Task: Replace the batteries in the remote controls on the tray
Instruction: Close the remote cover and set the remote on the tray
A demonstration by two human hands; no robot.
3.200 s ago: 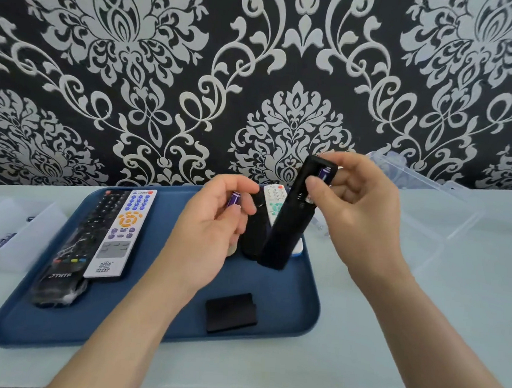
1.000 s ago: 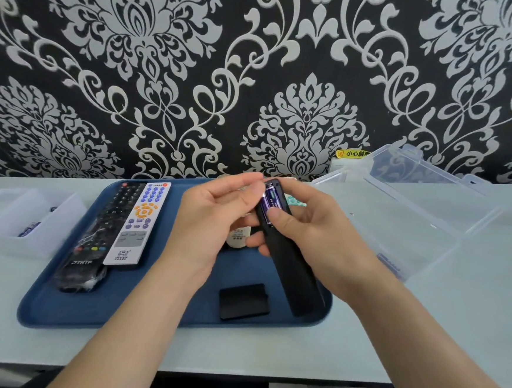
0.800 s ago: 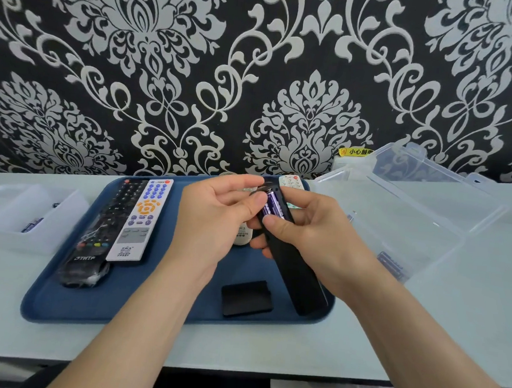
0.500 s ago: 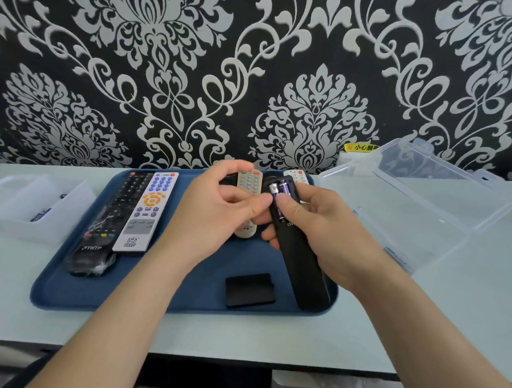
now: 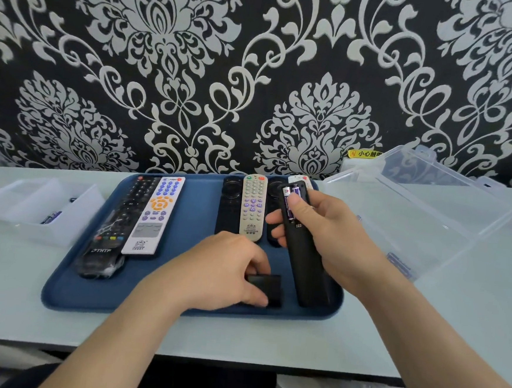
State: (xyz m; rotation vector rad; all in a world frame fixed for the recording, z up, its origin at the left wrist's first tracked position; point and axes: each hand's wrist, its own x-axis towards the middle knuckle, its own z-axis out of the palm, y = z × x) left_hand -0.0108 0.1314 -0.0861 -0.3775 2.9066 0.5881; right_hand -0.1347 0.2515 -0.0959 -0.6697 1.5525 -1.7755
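On the blue tray [image 5: 66,292], the left hand [image 5: 224,271] is pinching the black battery cover [image 5: 267,288] near the front edge. Beside it, the right hand [image 5: 330,239] is gripping the black remote [image 5: 304,259] over the tray, thumb pressing the purple batteries [image 5: 290,202] in its open compartment.

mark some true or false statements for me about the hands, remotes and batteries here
1. The right hand holds a black remote with its battery bay uncovered. True.
2. The left hand lifts a battery in the air. False: it pinches the black battery cover lying on the blue tray.
3. The uncovered bay is empty. False: purple batteries sit in it.
4. A white remote with orange buttons lies on the blue tray. True.
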